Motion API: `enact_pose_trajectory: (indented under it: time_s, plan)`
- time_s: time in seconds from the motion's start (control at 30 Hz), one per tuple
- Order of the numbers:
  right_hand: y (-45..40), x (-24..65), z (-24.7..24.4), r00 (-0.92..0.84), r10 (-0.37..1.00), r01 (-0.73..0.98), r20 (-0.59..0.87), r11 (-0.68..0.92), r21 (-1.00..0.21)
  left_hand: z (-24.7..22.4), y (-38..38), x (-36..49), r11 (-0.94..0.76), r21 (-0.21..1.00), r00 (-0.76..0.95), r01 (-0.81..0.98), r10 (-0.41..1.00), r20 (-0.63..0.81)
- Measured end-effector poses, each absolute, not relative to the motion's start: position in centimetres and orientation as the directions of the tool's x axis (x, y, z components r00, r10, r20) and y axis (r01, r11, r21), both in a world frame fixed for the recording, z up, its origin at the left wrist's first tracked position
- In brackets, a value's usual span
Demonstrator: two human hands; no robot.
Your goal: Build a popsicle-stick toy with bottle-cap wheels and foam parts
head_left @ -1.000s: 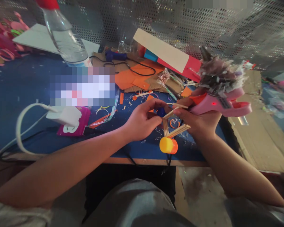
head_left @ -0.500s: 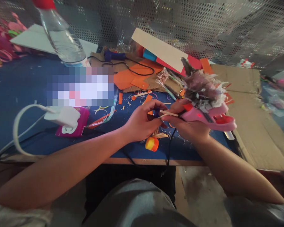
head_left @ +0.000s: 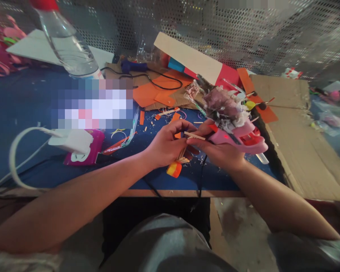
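Here, above the blue tabletop (head_left: 136, 177), my right hand (head_left: 228, 154) was curled around a pink glue gun (head_left: 229, 138). My left hand (head_left: 170, 141), fingers bent nearly together, gripped some bundled wooden sticks (head_left: 183, 160), a yellow-and-orange cylinder (head_left: 174, 169) at their lower end. One flat stick (head_left: 195, 136) lay between both hands' fingertips.

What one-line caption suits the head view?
Left hand and right hand meet at a wooden stick over a blue table, the right also holding a pink tool.

grey perforated panel (head_left: 119, 26) (bright specks in it) | blue tabletop (head_left: 19, 98), brown front edge (head_left: 181, 193) | stained grey floor (head_left: 235, 226)
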State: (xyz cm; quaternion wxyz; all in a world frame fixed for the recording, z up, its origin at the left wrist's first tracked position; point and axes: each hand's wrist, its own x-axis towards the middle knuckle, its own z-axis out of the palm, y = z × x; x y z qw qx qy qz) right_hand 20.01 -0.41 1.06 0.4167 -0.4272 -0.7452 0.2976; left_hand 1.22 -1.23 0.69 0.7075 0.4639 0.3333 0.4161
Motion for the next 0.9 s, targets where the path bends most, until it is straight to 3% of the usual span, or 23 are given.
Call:
enact_pose_trajectory:
  time_s: [0.13, 0.23, 0.5, 0.9]
  plan:
    - [-0.19, 19.97, 1.79, -0.305, 0.845, 0.295, 0.439, 0.522, -0.8, 0.76, -1.14, 0.99, 0.286, 0.901, 0.47, -0.326, 0.876, -0.108]
    - [-0.14, 20.3, 1.88, -0.255, 0.854, 0.326, 0.453, 0.517, -0.791, 0.86, -1.16, 0.88, 0.318, 0.876, 0.497, -0.362, 0.861, -0.108]
    - [-0.15, 20.33, 1.88, -0.23, 0.883, 0.373, 0.409, 0.468, -0.801, 0.53, -1.16, 0.99, 0.166, 0.941, 0.452, -0.295, 0.892, -0.016]
    - [-0.42, 19.93, 1.34, -0.246, 0.88, 0.383, 0.406, 0.473, -0.793, 0.52, -0.88, 0.96, 0.232, 0.935, 0.463, -0.269, 0.882, -0.086]
